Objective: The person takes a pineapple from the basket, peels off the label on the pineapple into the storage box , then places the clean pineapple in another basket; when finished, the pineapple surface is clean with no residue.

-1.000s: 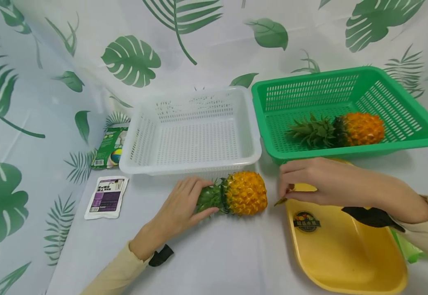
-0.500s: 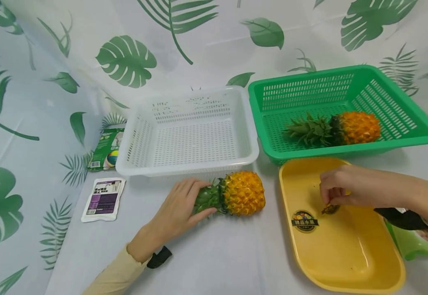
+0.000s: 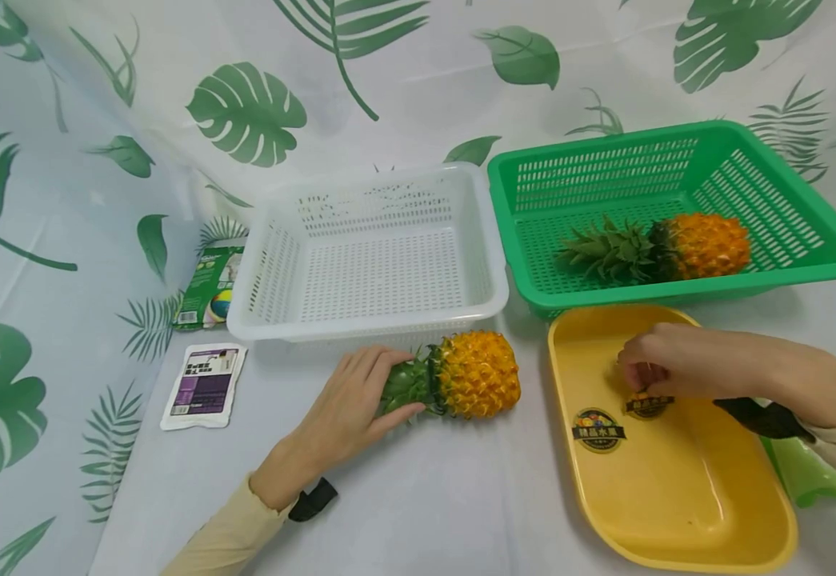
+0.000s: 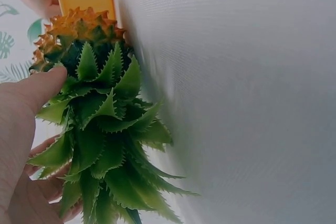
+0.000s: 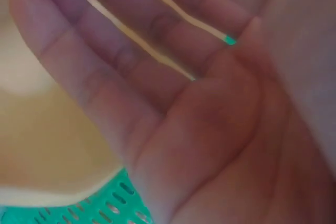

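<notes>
A small pineapple (image 3: 478, 376) with spiny green leaves lies on its side on the table, in front of the white basket. My left hand (image 3: 360, 400) grips its crown, and in the left wrist view the thumb and fingers lie on either side of the leaves (image 4: 100, 145). My right hand (image 3: 666, 364) reaches down into the yellow basin (image 3: 576, 496). Its bent fingertips pinch the upper edge of a round black-and-gold fruit label (image 3: 648, 406) over the basin's floor. A matching label (image 3: 598, 430) lies to the left in the same basin.
Behind stand a white basket (image 3: 367, 326) and a green basket (image 3: 677, 292) with a second pineapple (image 3: 706, 246) inside. A green packet (image 3: 205, 292) and a white-and-purple pouch (image 3: 205, 388) lie at the left. Green plastic (image 3: 810, 472) shows under the right sleeve.
My right hand has moved from beside the pineapple rightward into the yellow basin with the label, which now faces up below the fingertips. My left hand stays on the crown.
</notes>
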{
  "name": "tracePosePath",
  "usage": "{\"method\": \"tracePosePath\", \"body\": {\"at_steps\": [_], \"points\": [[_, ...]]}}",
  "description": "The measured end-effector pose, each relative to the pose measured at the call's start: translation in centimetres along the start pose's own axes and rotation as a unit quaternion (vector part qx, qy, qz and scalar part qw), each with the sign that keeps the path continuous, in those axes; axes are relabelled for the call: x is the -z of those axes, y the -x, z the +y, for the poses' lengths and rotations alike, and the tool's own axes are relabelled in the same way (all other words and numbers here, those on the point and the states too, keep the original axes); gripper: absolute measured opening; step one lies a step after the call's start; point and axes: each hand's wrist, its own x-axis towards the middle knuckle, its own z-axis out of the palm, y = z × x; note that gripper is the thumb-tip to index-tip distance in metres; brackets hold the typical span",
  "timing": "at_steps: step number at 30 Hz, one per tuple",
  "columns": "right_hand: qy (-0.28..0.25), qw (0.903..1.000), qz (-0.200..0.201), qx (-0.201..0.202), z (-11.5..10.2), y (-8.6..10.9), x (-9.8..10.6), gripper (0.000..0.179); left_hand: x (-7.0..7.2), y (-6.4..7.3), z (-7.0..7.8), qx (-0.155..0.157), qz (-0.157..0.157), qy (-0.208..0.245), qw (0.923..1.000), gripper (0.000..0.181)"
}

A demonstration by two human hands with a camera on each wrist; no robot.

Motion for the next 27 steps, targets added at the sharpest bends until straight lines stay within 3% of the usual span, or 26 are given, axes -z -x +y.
{"method": "tracePosePath", "body": {"at_steps": [10,27], "points": [[-0.005,0.9994,-0.022,-0.027,0.2,-0.7,-0.6,0.041,0.1,-0.1,0.0,0.005,-0.005,0.002,1.0,0.061],[0.021,0.9989,-0.02,-0.038,0.4,-1.3,-1.1,0.037,-0.1,-0.1,-0.1,-0.001,-0.004,-0.004,1.0,0.061]]}}
